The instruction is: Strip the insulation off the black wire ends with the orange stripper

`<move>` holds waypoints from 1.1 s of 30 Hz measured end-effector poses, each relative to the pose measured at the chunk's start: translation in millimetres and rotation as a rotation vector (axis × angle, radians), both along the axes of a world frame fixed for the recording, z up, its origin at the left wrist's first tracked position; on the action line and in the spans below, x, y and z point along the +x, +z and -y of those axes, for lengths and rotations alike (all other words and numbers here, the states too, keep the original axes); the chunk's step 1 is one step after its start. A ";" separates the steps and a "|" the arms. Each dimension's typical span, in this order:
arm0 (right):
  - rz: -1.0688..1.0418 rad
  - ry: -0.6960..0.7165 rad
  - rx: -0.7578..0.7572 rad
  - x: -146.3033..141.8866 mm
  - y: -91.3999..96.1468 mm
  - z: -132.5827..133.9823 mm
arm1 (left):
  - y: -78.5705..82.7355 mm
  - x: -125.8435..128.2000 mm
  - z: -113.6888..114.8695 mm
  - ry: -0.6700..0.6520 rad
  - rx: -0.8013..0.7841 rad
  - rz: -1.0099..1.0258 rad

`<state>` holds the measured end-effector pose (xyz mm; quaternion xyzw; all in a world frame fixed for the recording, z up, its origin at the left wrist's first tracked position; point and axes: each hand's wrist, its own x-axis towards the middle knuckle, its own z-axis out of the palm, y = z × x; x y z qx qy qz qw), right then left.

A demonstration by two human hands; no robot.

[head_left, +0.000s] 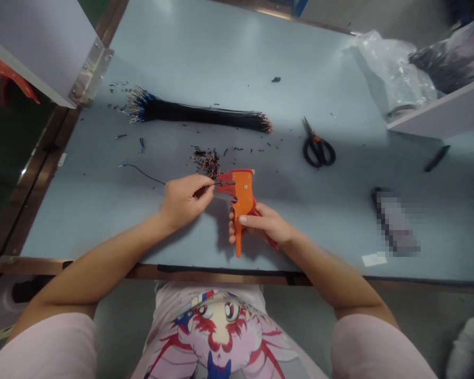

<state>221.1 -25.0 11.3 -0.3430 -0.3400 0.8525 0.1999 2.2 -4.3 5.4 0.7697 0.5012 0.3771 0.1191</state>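
My right hand [256, 223] is wrapped round the handles of an orange and red wire stripper [244, 195], its jaws facing left. Between the fingertips of my left hand [187, 197] is a thin black wire [144, 175], one end at the stripper's jaws. The wire's other end, with a small blue and metal terminal, trails to the left over the table. Beyond my hands lies a long bundle of black wires [205, 115], blue terminals on its left end and bare copper on its right. Just behind the jaws is a pile of cut scraps [207, 162].
Black-handled scissors [318, 147] lie right of the bundle on the blue-grey table [300, 226]. Farther right are a blurred rectangular object [397, 223] and a black stick-like piece [437, 158]. Clear plastic bags [398, 73] sit at the back right; a panel [43, 42] stands at the left.
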 end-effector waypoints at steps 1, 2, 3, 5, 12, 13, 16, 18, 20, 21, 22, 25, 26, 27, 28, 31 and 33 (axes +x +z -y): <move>0.000 0.003 0.009 -0.1 0.2 0.4 | -0.3 0.5 0.1 -0.004 0.002 -0.002; 0.000 0.006 0.017 -0.3 0.4 0.8 | -0.5 0.9 0.3 -0.008 0.004 -0.003; 0.000 0.006 0.026 -0.3 0.6 1.2 | -0.6 1.2 0.5 -0.011 0.009 -0.002; 0.006 -0.001 0.039 -0.3 1.0 1.9 | -0.1 1.5 0.9 -0.017 0.022 0.001; 0.038 -0.004 0.070 -0.5 3.7 2.1 | 4.0 2.4 3.3 -0.014 0.017 -0.011; 0.040 0.001 0.072 -0.7 3.8 2.1 | 4.5 2.6 3.8 -0.011 0.010 -0.015; 0.039 0.001 0.074 -0.1 4.4 1.6 | 5.0 1.2 3.6 -0.002 0.000 -0.032; 0.054 -0.036 0.099 2.9 7.2 -0.6 | 4.7 -2.1 0.9 0.016 -0.005 -0.044; 0.096 -0.130 0.152 9.8 13.3 -5.8 | 4.2 -7.0 -4.0 0.057 -0.015 -0.048; 0.135 -0.196 0.187 14.9 17.5 -9.8 | 3.9 -9.7 -6.9 0.085 -0.019 -0.041; 0.181 -0.258 0.213 21.1 22.1 -14.8 | 3.8 -12.3 -9.8 0.111 -0.026 -0.030; 0.316 -0.285 0.129 43.9 35.2 -33.4 | 4.1 -17.8 -16.4 0.161 -0.039 0.023; 0.304 -0.216 0.017 51.8 38.2 -39.6 | 4.4 -18.5 -17.3 0.166 -0.037 0.041; 0.312 -0.158 -0.102 59.3 40.2 -45.2 | 4.8 -18.7 -17.6 0.165 -0.033 0.056; 0.347 -0.122 -0.194 65.9 41.0 -49.7 | 5.1 -18.5 -17.3 0.158 -0.029 0.065; 0.362 -0.190 -0.265 79.1 37.7 -54.3 | 6.1 -16.8 -14.2 0.128 -0.013 0.061; 0.307 -0.235 -0.247 82.4 32.3 -50.3 | 7.2 -15.6 -11.6 0.122 -0.001 0.061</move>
